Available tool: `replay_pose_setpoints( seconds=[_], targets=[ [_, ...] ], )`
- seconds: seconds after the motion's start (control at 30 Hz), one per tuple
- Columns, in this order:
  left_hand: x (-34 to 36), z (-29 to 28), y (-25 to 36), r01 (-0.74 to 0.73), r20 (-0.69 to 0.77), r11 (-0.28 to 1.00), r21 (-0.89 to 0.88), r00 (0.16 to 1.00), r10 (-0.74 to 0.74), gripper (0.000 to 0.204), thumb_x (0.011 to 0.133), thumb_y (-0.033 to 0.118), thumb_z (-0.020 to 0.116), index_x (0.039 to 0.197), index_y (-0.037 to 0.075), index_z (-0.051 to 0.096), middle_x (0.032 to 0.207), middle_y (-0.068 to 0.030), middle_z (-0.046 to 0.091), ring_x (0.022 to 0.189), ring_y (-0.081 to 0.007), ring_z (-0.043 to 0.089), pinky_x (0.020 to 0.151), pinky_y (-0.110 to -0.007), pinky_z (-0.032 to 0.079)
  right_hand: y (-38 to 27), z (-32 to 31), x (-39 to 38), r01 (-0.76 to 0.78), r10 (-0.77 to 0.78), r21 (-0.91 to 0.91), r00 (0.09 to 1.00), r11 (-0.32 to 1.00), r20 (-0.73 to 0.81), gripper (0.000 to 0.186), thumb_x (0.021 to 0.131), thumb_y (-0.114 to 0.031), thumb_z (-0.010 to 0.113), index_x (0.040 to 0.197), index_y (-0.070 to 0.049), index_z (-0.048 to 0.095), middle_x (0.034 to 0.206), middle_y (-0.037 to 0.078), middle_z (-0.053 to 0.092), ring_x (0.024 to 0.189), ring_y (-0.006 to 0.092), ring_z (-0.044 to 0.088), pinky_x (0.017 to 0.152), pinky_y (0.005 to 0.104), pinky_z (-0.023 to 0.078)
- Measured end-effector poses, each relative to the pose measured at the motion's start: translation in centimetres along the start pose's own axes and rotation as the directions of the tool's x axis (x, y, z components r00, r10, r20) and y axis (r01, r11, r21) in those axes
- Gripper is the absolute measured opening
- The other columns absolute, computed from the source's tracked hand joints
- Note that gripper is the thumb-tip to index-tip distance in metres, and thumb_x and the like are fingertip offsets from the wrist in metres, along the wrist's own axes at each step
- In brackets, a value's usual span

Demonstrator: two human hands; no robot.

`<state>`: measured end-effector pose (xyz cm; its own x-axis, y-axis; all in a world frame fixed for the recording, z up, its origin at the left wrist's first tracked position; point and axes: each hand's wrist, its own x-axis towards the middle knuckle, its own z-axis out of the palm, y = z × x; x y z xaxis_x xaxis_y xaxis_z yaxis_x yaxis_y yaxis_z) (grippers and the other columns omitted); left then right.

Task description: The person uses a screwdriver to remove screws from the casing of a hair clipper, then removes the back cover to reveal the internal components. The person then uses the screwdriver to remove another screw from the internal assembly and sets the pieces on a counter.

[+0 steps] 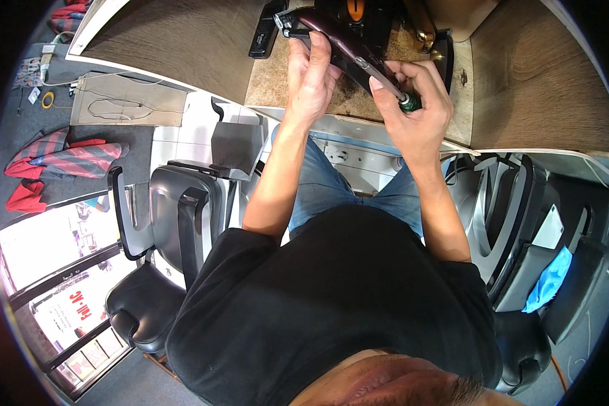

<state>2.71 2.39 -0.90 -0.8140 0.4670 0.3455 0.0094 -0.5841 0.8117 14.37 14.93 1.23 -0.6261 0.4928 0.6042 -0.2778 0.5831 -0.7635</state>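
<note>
A dark maroon hair clipper (328,32) with a metal blade head lies slantwise over the shelf. My left hand (312,80) is closed round its blade end, thumb along the near side. My right hand (418,101) is closed on a screwdriver (410,103) with a dark green handle, at the clipper's other end. The screwdriver's thin metal shaft runs up along the clipper's side; I cannot tell whether its tip touches a screw. Fingers of the right hand also reach to the clipper's tail end.
On the worn shelf (264,88) are a black device (267,30), an orange piece (356,9) and a gold-coloured clipper (423,30). Wooden side panels (541,81) flank it. Black salon chairs (183,196) stand on both sides. Checked red cloth (68,159) lies at left.
</note>
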Motion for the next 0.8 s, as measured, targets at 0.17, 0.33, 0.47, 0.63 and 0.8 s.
replay_pose_setpoints(
  seconds=[0.17, 0.33, 0.47, 0.63, 0.8],
  targets=[
    [0.1, 0.6, 0.6, 0.010, -0.003, 1.000, -0.005, 1.000, -0.010, 0.038, 0.112, 0.037, 0.049, 0.139, 0.012, 0.043, 0.134, -0.0062, 0.056, 0.124, -0.0227, 0.060, 0.104, -0.049, 0.054, -0.1, 0.0, 0.0, -0.020, 0.020, -0.003, 1.000, 1.000, 0.004, 0.031, 0.073, -0.013, 0.084, 0.097, 0.002, 0.074, 0.088, 0.010, 0.069, 0.076, 0.0199, 0.068, 0.068, 0.0322, 0.055],
    [0.1, 0.2, 0.4, 0.010, 0.016, 1.000, -0.009, 1.000, -0.010, 0.036, 0.112, 0.035, 0.050, 0.138, 0.012, 0.043, 0.133, -0.0061, 0.057, 0.123, -0.0223, 0.061, 0.104, -0.048, 0.054, -0.2, 0.1, 0.0, -0.008, 0.007, -0.025, 1.000, 1.000, -0.007, 0.030, 0.073, -0.013, 0.084, 0.097, 0.002, 0.075, 0.087, 0.010, 0.069, 0.076, 0.0202, 0.068, 0.068, 0.0326, 0.054],
    [0.1, -0.5, 0.1, 0.014, 0.028, 1.000, 0.022, 0.999, -0.014, 0.037, 0.112, 0.035, 0.050, 0.139, 0.011, 0.042, 0.133, -0.0068, 0.057, 0.122, -0.0225, 0.062, 0.103, -0.047, 0.055, -0.2, 0.1, 0.0, -0.009, 0.009, -0.026, 1.000, 1.000, -0.001, 0.030, 0.074, -0.013, 0.084, 0.097, 0.002, 0.075, 0.087, 0.010, 0.069, 0.076, 0.0205, 0.068, 0.068, 0.0329, 0.054],
    [0.1, 0.0, 0.2, -0.001, 0.028, 1.000, 0.005, 1.000, 0.001, 0.037, 0.112, 0.035, 0.049, 0.140, 0.011, 0.042, 0.134, -0.0070, 0.057, 0.122, -0.0229, 0.062, 0.102, -0.047, 0.056, -0.2, 0.0, 0.1, 0.001, -0.001, -0.031, 1.000, 1.000, 0.000, 0.031, 0.074, -0.013, 0.085, 0.098, 0.002, 0.075, 0.088, 0.009, 0.069, 0.075, 0.0201, 0.068, 0.067, 0.0321, 0.054],
    [0.1, 0.2, 0.3, 0.003, -0.006, 1.000, 0.004, 1.000, -0.003, 0.038, 0.112, 0.036, 0.049, 0.140, 0.011, 0.042, 0.135, -0.0074, 0.057, 0.122, -0.0236, 0.062, 0.102, -0.048, 0.056, -0.2, 0.0, 0.0, 0.008, -0.009, -0.037, 1.000, 0.999, -0.005, 0.031, 0.074, -0.013, 0.085, 0.099, 0.003, 0.075, 0.089, 0.010, 0.069, 0.075, 0.0200, 0.068, 0.068, 0.0318, 0.055]
  ],
)
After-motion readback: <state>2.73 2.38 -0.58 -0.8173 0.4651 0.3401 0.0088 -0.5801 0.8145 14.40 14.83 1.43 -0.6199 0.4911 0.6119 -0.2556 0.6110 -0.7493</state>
